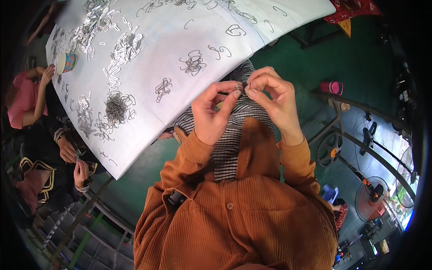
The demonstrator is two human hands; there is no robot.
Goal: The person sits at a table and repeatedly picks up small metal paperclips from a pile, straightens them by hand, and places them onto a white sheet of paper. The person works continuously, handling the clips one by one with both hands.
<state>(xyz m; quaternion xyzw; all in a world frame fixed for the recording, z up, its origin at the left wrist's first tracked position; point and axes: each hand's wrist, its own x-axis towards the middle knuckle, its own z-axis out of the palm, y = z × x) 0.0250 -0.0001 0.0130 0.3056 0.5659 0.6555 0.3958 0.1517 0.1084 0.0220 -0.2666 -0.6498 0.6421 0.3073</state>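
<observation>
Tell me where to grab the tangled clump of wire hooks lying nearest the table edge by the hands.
Pinch the tangled wire clump at its dense middle, coming from straight above: it lies flat on the white table, loops interlocked, so the core probably lifts the whole bunch. Both hands, left hand and right hand, are pinching a small metal piece.

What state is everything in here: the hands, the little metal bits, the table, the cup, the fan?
Left hand: fingers pinched on a small metal clip.
Right hand: fingers pinched on the same clip.
Loose clips: scattered in heaps.
Table: covered in white sheet.
Cup: upright.
Fan: cannot tell if running.
</observation>
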